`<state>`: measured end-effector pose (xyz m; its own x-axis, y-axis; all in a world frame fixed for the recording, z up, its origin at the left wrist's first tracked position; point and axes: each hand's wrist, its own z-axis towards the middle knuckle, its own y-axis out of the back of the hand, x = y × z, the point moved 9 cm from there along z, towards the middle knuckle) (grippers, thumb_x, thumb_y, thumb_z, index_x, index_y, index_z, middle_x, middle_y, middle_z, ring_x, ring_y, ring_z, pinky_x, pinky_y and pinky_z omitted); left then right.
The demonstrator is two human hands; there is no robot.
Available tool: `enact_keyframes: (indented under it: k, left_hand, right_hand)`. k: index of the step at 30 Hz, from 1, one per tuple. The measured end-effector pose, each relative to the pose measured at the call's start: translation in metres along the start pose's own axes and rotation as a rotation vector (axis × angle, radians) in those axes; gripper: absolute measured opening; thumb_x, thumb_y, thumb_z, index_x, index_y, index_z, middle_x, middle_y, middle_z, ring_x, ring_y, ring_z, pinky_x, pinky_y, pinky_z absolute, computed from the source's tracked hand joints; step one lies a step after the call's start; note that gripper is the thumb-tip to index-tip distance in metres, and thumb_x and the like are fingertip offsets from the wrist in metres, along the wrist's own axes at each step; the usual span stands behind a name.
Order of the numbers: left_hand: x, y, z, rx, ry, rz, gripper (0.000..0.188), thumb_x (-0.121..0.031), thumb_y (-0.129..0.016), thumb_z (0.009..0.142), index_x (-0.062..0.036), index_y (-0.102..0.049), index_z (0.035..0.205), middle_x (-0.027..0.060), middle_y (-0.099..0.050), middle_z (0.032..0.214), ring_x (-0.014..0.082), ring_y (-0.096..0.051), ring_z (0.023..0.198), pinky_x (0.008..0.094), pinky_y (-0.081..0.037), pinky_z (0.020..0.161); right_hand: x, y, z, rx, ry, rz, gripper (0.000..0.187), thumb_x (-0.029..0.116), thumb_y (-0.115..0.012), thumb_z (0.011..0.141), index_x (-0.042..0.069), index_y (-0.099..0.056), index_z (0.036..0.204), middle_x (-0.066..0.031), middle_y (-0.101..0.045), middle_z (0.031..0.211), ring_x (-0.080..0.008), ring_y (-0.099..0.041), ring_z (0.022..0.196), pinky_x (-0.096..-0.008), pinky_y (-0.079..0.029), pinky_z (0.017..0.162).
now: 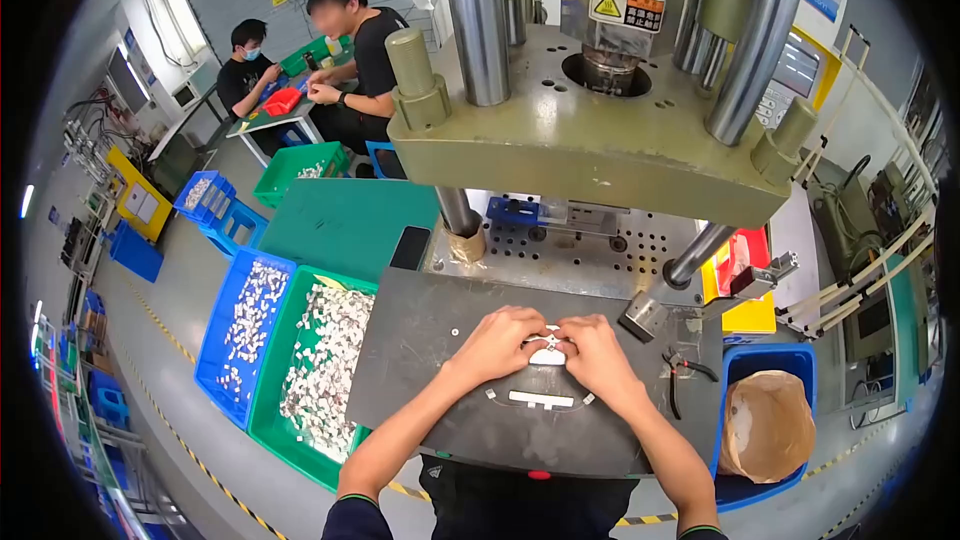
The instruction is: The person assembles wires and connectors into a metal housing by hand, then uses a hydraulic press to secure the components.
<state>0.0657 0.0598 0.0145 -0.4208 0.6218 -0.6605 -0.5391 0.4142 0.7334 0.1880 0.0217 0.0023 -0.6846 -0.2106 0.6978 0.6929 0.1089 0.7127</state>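
Note:
Over the dark work board [430, 430], both my hands meet at a small white plastic part [546, 355]. My left hand [500, 340] has its fingers closed on the part's left side. From the other side, my right hand [592, 345] pinches it with thumb and fingers. The fingertips hide some of the part. Closer to me lies a white strip [541, 400] with small tabs along its edge, and small white pieces [588, 398] lie by its ends. Red-and-black-handled cutting pliers [680, 380] rest right of my right hand.
A large press [590, 160] with steel columns stands ahead. To the left are a green bin [262, 420] and a blue bin [212, 360] of small white parts. At right, a blue bin [810, 370] holds a paper bag [770, 430]. Two people sit at a far table [262, 122].

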Motion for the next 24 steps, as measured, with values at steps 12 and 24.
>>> enact_keyframes:
  k: [12,24]
  left_hand:
    - [-0.032,0.022,-0.012,-0.049,0.048,0.047,0.033,-0.018,-0.074,0.095,-0.0029,-0.072,0.124,0.0132,-0.065,0.131,0.0355,-0.060,0.124,0.0447,-0.050,0.105]
    - [-0.074,-0.102,0.150,0.465,-0.260,0.226,0.072,-0.027,-0.087,0.070,0.0012,-0.067,0.133,0.0207,-0.066,0.129,0.0356,-0.062,0.122,0.0426,-0.050,0.108]
  right_hand:
    - [-0.029,0.086,-0.150,-0.533,-0.396,-0.340,0.096,0.048,-0.086,0.082,0.013,-0.041,0.160,-0.0344,-0.027,0.162,-0.0522,-0.024,0.151,-0.0616,-0.021,0.123]
    - [-0.063,0.077,-0.201,-0.608,-0.314,-0.368,0.037,0.013,-0.071,0.095,0.008,-0.061,0.130,-0.0197,-0.050,0.133,-0.0390,-0.048,0.128,-0.0497,-0.036,0.108]
